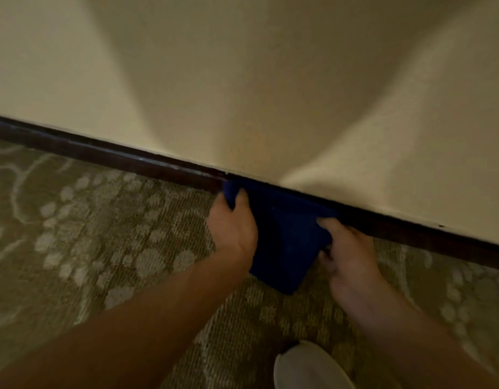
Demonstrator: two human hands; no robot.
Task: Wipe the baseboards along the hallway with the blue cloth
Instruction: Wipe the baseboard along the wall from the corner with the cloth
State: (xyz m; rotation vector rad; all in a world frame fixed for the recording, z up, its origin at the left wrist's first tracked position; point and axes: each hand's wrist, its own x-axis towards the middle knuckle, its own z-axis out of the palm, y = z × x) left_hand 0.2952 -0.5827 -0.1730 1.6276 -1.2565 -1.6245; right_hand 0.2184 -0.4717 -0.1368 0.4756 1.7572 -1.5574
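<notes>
I see both forearms reaching forward and down, bare to the frame's edge. My left hand (pixel 233 230) has its fingers curled over the blue cloth (pixel 284 242); my right hand (pixel 348 252), just beside it, pinches the cloth's other edge, thumb on top.

Blue cloth (pixel 284 234): folded, upper edge against dark baseboard (pixel 108 154), lower corner on patterned carpet (pixel 102 234). Left hand (pixel 232 227): grips cloth's left edge. Right hand (pixel 346 248): pinches right edge. Cream wall (pixel 242 80) above. Pale shoe (pixel 310 369): bottom edge.
</notes>
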